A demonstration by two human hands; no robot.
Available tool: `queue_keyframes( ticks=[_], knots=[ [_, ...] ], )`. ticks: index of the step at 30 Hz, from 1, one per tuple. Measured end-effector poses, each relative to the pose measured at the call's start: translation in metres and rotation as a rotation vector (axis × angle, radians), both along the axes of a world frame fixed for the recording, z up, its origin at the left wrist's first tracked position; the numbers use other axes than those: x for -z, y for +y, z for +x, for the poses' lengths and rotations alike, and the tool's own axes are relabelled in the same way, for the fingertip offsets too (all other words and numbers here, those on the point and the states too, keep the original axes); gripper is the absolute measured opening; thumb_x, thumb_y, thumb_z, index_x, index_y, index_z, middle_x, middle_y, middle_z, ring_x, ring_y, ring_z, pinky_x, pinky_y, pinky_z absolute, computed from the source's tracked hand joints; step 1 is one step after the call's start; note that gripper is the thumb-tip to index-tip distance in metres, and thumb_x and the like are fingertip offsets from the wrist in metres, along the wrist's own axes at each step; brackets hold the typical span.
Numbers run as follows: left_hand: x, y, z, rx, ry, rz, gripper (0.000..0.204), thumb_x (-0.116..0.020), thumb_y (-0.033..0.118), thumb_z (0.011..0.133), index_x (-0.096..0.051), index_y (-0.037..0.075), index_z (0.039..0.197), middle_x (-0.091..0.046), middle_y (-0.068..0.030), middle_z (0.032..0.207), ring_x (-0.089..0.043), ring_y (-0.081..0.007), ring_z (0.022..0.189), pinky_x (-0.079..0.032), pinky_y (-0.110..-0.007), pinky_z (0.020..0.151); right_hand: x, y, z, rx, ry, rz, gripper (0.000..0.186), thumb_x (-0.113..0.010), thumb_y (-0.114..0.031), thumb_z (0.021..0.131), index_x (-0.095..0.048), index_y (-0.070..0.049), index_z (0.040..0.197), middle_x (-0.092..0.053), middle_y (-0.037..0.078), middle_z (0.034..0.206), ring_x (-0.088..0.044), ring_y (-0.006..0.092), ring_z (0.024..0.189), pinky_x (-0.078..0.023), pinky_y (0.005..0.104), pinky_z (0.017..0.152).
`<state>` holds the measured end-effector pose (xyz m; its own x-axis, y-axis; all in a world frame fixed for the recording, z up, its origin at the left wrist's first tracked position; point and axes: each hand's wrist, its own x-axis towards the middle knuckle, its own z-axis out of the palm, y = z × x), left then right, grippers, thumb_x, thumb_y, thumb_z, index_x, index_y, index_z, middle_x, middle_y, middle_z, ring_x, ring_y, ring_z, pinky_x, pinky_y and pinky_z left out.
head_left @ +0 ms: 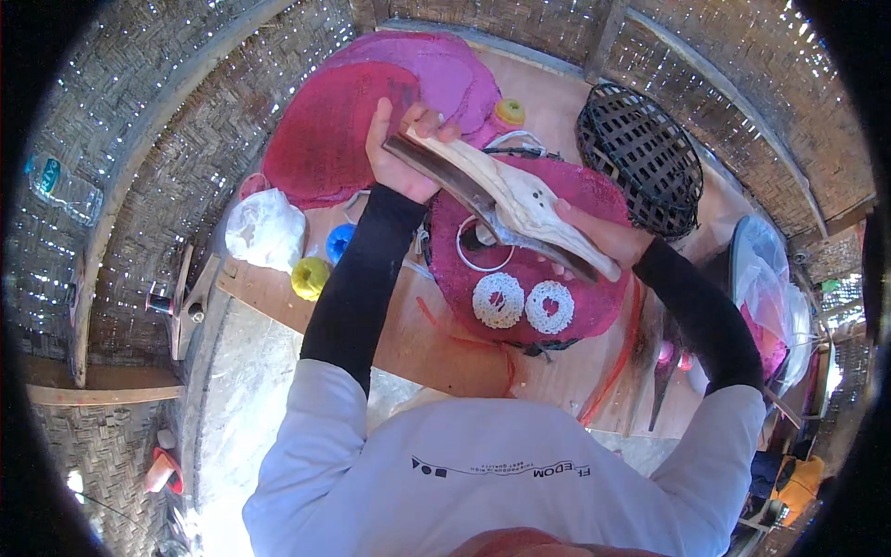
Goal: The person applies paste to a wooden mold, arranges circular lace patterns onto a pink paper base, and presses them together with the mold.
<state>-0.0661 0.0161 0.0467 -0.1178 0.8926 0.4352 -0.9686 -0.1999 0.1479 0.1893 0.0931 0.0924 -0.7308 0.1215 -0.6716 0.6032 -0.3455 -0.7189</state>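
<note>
Head view: left hand and right hand clasp ends of long pale wooden tool with dark edge, above round magenta mat; two white lacy rings near mat's near edge

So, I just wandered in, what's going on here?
Someone is holding a long, pale-and-dark wooden piece with both hands: the fingers of the left hand grip one end, and the right hand holds it near the other. It is over a round magenta surface, where two lacy white rings lie side by side next to a thin white hoop. A black woven basket stands beyond, to the right.
</note>
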Motion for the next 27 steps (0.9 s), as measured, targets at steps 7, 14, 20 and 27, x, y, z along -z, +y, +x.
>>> queue_keyframes(
  ticks=[7,14,20,27],
  knots=[
    [0.015,-0.001,-0.009,0.008,0.012,0.038,0.030,-0.048,0.042,0.080,-0.044,0.016,0.065,-0.044,0.0006,0.059,-0.044,-0.0214,0.066,-0.036,-0.034,0.066,0.026,-0.001,0.000,-0.062,0.081,0.250,0.061,-0.023,-0.057,0.089,-0.051,-0.005,0.105,-0.055,0.004,0.074,-0.053,0.0093,0.059,-0.046,0.0231,0.051],
    [0.019,-0.013,0.000,-0.109,0.013,-0.091,0.029,-0.048,0.040,0.079,-0.045,0.016,0.065,-0.045,0.0009,0.058,-0.044,-0.0200,0.065,-0.036,-0.034,0.065,0.022,-0.011,-0.002,-0.075,0.056,0.279,0.062,-0.023,-0.058,0.088,-0.053,-0.005,0.100,-0.053,0.003,0.069,-0.049,0.0077,0.054,-0.043,0.0210,0.048],
    [0.038,-0.007,0.016,-0.220,-0.110,-0.246,0.027,-0.048,0.036,0.079,-0.046,0.014,0.063,-0.044,0.0004,0.056,-0.043,-0.0186,0.060,-0.037,-0.032,0.061,0.004,-0.001,0.011,-0.106,-0.087,0.219,0.063,-0.023,-0.058,0.089,-0.053,-0.004,0.101,-0.052,0.002,0.067,-0.048,0.0071,0.052,-0.043,0.0212,0.048],
    [0.048,0.016,0.017,-0.175,-0.090,-0.084,0.022,-0.047,0.032,0.079,-0.045,0.015,0.066,-0.042,0.0039,0.055,-0.042,-0.0140,0.058,-0.036,-0.033,0.066,0.023,0.014,0.017,0.028,0.089,0.792,0.064,-0.034,-0.058,0.086,-0.061,-0.001,0.092,-0.055,0.004,0.067,-0.047,0.0091,0.051,-0.038,0.0262,0.044]
  ],
)
